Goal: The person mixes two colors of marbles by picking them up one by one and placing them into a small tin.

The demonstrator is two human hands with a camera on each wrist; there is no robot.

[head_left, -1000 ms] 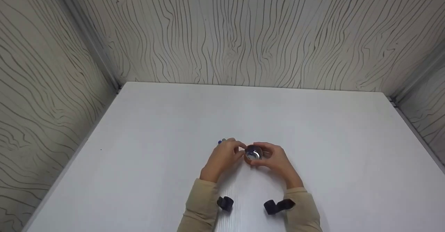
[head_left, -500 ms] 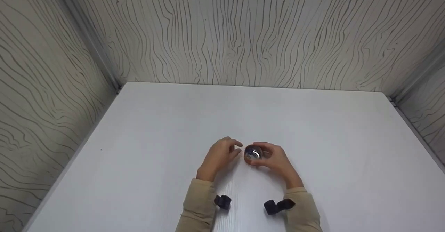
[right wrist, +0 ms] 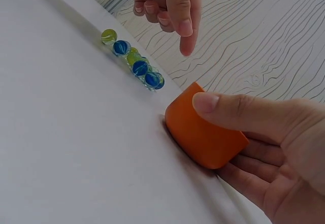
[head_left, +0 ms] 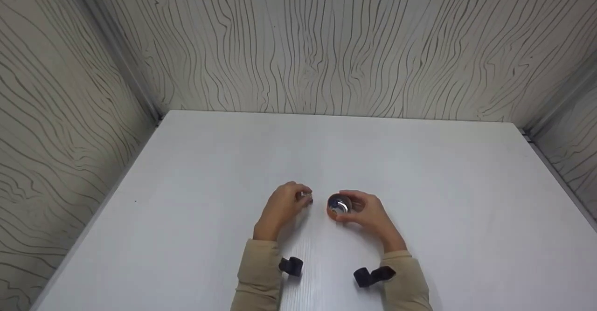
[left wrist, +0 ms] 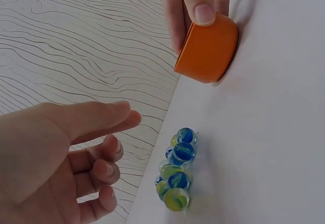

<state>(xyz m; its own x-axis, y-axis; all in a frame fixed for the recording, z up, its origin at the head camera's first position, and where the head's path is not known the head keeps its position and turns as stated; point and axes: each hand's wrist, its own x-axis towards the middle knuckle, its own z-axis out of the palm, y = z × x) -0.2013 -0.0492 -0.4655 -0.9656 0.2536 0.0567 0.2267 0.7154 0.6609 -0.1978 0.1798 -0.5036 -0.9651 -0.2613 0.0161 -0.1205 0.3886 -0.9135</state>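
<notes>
My right hand (head_left: 371, 213) holds a small orange cup (right wrist: 200, 132), thumb on the outside of its wall and fingers behind it. The cup stands upright on the table, and its shiny inside shows in the head view. To its left, my left hand (left wrist: 66, 153) hovers with thumb and forefinger stretched out and the other fingers loosely bent. No marble shows between its fingertips. Several glass marbles (left wrist: 179, 181), some blue and some yellow-green, lie in a tight group by the left hand, apart from the cup. In the head view the left hand mostly hides them.
A white tabletop (head_left: 224, 162) spreads around both hands. Wood-grain patterned panels (head_left: 308, 45) rise at its back and sides. Black mounts stick out from both sleeves, the left mount (head_left: 293, 266) and the right mount (head_left: 373, 276).
My left hand has pulled back from the cup's rim and moved left to the marbles. The right hand and the cup have stayed where they were.
</notes>
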